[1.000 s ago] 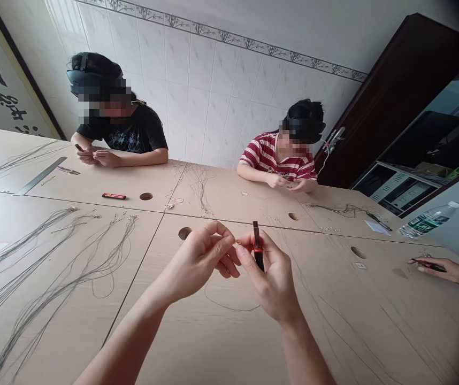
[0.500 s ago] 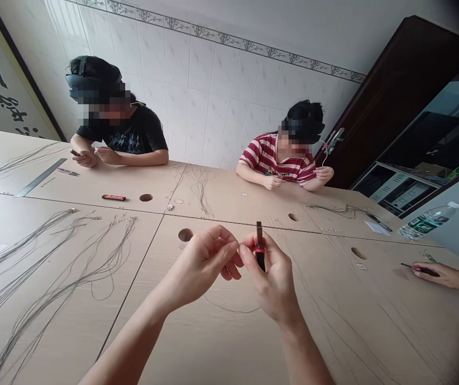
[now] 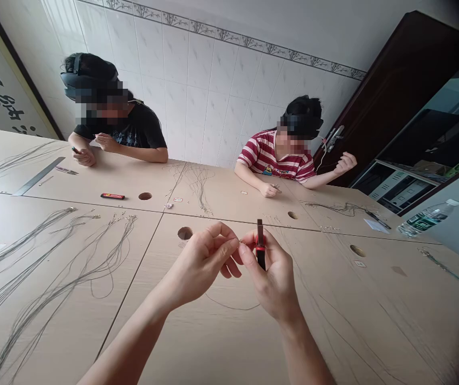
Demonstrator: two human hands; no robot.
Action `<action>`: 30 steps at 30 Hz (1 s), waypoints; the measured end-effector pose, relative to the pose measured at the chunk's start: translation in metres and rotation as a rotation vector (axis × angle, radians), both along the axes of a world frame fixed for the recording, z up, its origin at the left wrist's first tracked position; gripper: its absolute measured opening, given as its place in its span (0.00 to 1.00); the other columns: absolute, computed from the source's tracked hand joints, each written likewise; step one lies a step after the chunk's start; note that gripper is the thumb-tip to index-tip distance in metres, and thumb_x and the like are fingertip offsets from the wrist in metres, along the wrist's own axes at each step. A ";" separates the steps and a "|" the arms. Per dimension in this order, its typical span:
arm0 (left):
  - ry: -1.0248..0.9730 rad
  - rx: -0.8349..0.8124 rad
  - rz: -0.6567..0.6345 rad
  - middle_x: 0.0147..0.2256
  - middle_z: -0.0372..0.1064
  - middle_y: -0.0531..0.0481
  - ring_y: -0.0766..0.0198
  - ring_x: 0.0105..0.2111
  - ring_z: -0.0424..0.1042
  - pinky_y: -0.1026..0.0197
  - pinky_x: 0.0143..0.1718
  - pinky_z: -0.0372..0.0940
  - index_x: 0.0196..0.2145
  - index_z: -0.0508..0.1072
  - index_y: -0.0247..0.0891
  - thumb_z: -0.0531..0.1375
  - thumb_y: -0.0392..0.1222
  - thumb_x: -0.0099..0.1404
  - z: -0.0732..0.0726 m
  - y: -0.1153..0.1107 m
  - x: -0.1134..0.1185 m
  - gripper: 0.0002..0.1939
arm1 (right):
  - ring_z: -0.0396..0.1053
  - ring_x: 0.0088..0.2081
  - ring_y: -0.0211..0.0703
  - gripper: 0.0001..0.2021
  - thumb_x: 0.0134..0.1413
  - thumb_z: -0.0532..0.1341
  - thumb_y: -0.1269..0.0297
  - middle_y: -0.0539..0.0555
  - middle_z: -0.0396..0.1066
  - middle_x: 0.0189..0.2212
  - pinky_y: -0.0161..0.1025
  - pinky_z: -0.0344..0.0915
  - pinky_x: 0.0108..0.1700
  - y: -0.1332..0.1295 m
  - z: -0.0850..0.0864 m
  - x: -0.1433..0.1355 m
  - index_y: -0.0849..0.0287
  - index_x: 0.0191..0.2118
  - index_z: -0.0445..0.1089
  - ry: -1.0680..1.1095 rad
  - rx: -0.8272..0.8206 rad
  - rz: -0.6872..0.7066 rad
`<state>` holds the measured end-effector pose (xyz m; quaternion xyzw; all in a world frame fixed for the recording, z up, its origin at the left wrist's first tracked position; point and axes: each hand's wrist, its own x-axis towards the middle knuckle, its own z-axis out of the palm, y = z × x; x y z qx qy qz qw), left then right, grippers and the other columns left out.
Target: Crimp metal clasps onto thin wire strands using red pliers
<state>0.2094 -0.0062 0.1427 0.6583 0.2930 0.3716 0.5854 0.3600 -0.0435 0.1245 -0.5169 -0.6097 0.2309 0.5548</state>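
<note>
Over the bench (image 3: pixel 189 347) | left hand (image 3: pixel 213 255) pinching a tiny gold-coloured piece (image 3: pixel 241 241), apparently to steady it | right hand (image 3: pixel 267 267) meeting it at the thumb tip, other fingers curled round a black-and-red tool (image 3: pixel 260 246), seemingly tucked to leave the thumb free | thin cord (image 3: pixel 233 308) curving below | bundled cords (image 3: pixel 48 294) leftward, presumably grouped for order

Left hand (image 3: pixel 209 254) and right hand (image 3: pixel 273 275) are up front, over the middle of the table (image 3: pixel 197 342) — pliers (image 3: pixel 260 235) in the right, a tiny fitting (image 3: pixel 241 241) between the fingertips. Cord bundles (image 3: pixel 13 337) are off to the left, with a ruler (image 3: pixel 39 176) lying farther back. Two co-workers (image 3: pixel 143 125) sit across the table, tiled wall (image 3: pixel 213 80) behind them. Water bottle's (image 3: pixel 428 218) on the far right — cabinet's (image 3: pixel 394 101) behind it.
</note>
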 end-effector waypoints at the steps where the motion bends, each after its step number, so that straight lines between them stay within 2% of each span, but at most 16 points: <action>1: -0.004 0.000 -0.004 0.28 0.72 0.52 0.66 0.28 0.75 0.65 0.30 0.69 0.35 0.64 0.37 0.53 0.47 0.73 0.000 0.000 0.000 0.12 | 0.66 0.32 0.38 0.05 0.61 0.59 0.62 0.48 0.68 0.29 0.36 0.66 0.37 0.000 0.000 0.000 0.55 0.34 0.66 0.005 0.003 0.005; 5: -0.011 -0.002 0.008 0.28 0.73 0.51 0.66 0.28 0.75 0.64 0.30 0.68 0.36 0.64 0.37 0.54 0.48 0.73 0.000 0.002 0.001 0.12 | 0.67 0.33 0.39 0.04 0.60 0.60 0.62 0.49 0.69 0.30 0.36 0.67 0.37 -0.001 0.000 -0.001 0.56 0.35 0.67 0.023 -0.005 0.018; 13: -0.048 -0.021 -0.007 0.28 0.73 0.52 0.67 0.27 0.75 0.65 0.29 0.68 0.35 0.63 0.37 0.55 0.50 0.72 0.001 0.001 -0.001 0.14 | 0.66 0.31 0.37 0.06 0.63 0.58 0.62 0.47 0.67 0.27 0.34 0.65 0.37 -0.001 0.003 0.002 0.56 0.35 0.68 0.032 -0.002 0.038; 30: -0.034 -0.036 -0.014 0.29 0.73 0.51 0.66 0.27 0.75 0.64 0.29 0.68 0.36 0.63 0.38 0.54 0.52 0.72 -0.002 0.002 0.000 0.15 | 0.65 0.31 0.38 0.08 0.63 0.59 0.58 0.48 0.67 0.27 0.34 0.65 0.35 0.001 0.001 0.001 0.56 0.35 0.67 0.017 -0.020 0.017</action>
